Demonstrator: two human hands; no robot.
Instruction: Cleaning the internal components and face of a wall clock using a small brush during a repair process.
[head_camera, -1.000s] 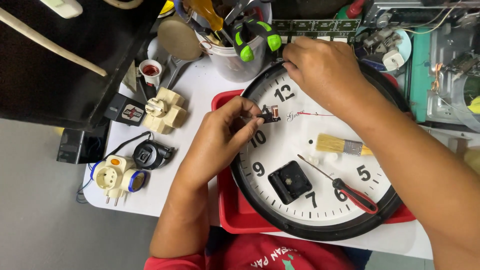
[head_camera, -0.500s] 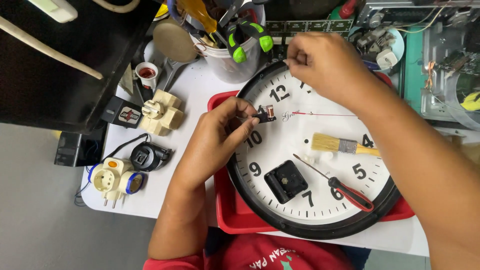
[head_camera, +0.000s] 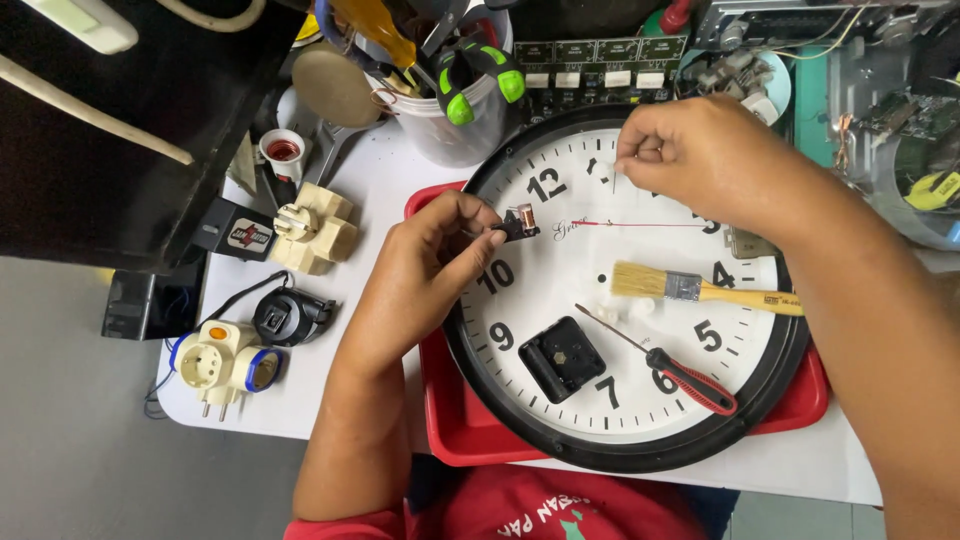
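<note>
Copper coil part (head_camera: 519, 220): small, dark body with a copper winding, pinched between thumb and fingertips of the left hand (head_camera: 430, 262), held just above the clock face beside the numeral ten, over the left half of the worktop (head_camera: 330, 400).

Left hand: fingers curled shut on the coil part, forearm running down to the near edge of the worktop.

Right hand (head_camera: 715, 165): fingers pinched together at the top of the dial near the numeral one; a thin pin-like piece (head_camera: 613, 180) shows below the fingertips, too small to identify.

Wall clock (head_camera: 620, 290): round, black rim, white dial with black numerals, lying face up on a red tray (head_camera: 455, 435) at the middle of the worktop. A thin red hand (head_camera: 650, 224) lies across the dial.

On the dial: black square clock movement (head_camera: 561, 359) towards the near side; red-handled screwdriver (head_camera: 670, 367) beside it; small brush (head_camera: 700, 290) with pale bristles and wooden handle, pointing right.

Left part of the worktop: cream multi-plug adapter (head_camera: 313, 228); black round plug (head_camera: 290, 316); white-and-blue plug adapter (head_camera: 222, 365) near the left corner.

Far edge: white tub (head_camera: 455, 135) holding green-handled pliers (head_camera: 478, 75) and other tools; green circuit board (head_camera: 600, 65) behind the clock.
</note>
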